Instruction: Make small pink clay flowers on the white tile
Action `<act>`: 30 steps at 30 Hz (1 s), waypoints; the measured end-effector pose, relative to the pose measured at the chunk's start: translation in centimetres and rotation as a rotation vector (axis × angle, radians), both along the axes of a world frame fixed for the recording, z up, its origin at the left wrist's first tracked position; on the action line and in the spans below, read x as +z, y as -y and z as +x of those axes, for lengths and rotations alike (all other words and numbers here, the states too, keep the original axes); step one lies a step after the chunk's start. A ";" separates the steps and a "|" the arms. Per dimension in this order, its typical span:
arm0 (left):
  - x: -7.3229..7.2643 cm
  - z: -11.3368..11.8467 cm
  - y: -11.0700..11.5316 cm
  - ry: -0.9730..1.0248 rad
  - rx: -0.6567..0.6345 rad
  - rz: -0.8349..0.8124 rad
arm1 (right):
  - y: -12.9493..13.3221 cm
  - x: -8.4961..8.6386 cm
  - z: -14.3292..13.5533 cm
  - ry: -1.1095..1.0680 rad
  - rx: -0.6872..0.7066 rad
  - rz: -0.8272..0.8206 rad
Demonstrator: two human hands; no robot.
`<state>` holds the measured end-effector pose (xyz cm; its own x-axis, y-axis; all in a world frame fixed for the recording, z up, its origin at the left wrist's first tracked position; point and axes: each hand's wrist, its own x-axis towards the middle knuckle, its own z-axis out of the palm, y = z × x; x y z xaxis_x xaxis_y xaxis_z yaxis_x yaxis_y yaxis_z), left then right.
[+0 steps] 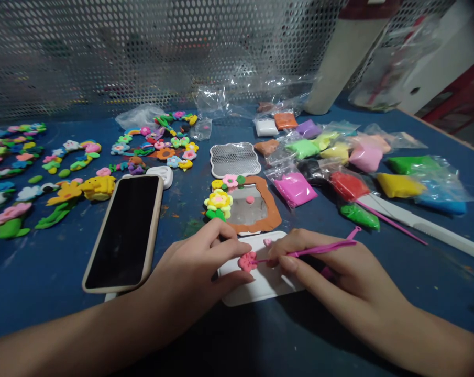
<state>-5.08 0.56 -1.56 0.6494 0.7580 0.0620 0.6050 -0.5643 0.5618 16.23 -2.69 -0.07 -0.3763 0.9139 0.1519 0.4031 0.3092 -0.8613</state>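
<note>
I have the pink flower (247, 262) just below the frame's centre, over a white board (237, 298). My left hand (205, 256) curves beside it, thumb and forefinger parted around it; I can't tell whether they grip. My right hand (331, 275) pinches a pink tool (325, 247), tip at the flower. A phone (124, 230) lies left of centre.
</note>
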 end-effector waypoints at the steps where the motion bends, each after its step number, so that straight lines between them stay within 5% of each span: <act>1: 0.0 0.0 0.0 0.001 0.003 -0.001 | 0.0 0.0 0.0 -0.002 -0.006 -0.002; 10: 0.2 -0.1 0.2 0.009 0.001 -0.005 | 0.0 0.0 0.1 -0.010 -0.038 0.000; 18: 0.4 -0.1 0.2 -0.023 0.007 0.042 | -0.7 0.9 1.5 -0.122 -0.303 0.046; 30: 0.3 0.5 0.3 -0.060 0.009 0.109 | -1.0 0.7 1.7 0.079 -0.235 0.085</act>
<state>-4.60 0.31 -1.26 0.6478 0.7545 0.1057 0.6410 -0.6147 0.4595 17.90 -1.66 0.62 -0.1692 0.9628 0.2108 0.5375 0.2694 -0.7991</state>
